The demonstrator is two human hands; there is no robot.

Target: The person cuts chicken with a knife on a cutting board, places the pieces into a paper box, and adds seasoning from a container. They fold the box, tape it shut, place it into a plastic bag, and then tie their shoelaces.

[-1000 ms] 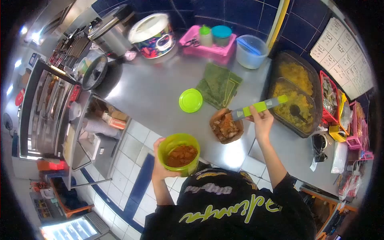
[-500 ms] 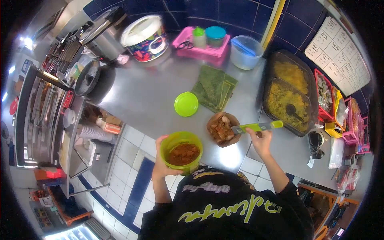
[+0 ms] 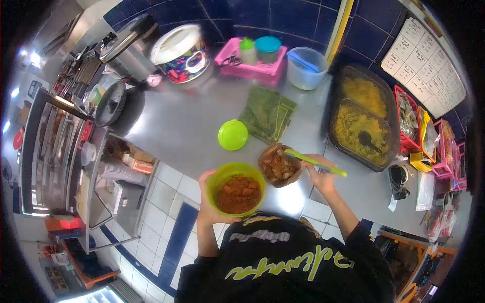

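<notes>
My left hand (image 3: 204,202) is wrapped round the side of a lime-green plastic tub (image 3: 209,181), which is tilted and holds chunks in dark red-brown sauce. In my right hand (image 3: 322,178) is a long, slim green-and-grey utensil (image 3: 328,166). Its far tip reaches over the edge of an open brown paper food box (image 3: 293,178) with pieces of food inside. Beyond the tub, a round lime-green lid (image 3: 233,135) lies flat on the steel counter (image 3: 177,118). Green leaf sheets (image 3: 268,113) are stacked behind the box.
A black two-part tray (image 3: 333,134) of yellow rice with a dark scoop stands at the right. Along the back are a patterned rice warmer (image 3: 182,60), a pink basket (image 3: 273,73) and a clear tub (image 3: 305,76). A dark pan (image 3: 111,103) sits at left.
The green tub has moved slightly right and tipped toward the camera, showing more sauce. My right hand has turned the utensil, so its tip now points up-left over the paper box.
</notes>
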